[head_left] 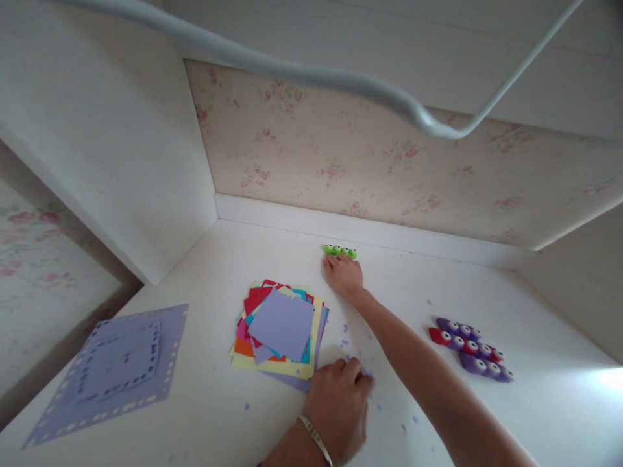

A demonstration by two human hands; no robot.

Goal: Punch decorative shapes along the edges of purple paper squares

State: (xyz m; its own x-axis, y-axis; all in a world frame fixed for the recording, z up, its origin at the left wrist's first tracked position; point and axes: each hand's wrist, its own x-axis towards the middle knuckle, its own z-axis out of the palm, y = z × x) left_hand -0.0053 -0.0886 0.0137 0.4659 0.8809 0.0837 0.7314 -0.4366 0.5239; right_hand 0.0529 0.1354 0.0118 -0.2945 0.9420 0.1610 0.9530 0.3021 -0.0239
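My right hand [344,274] reaches to the back of the white surface, its fingers bent against a row of bright green pieces with googly eyes [339,250]. How firmly it grips them is partly hidden. My left hand [341,395], with a bracelet [315,438] at its wrist, rests closer to me with fingers curled in. Anything inside that hand is hidden. Beside it lies a loose stack of coloured square papers [282,324], a lilac sheet on top. Small lilac paper bits [345,329] are scattered around the left hand.
Purple and red googly-eyed pieces [470,347] lie in rows at right. At left is a large lilac paper [168,353] with holes along its edges and a smaller sheet on it. A pale bar [341,78] crosses overhead; a wallpapered wall [331,143] stands behind.
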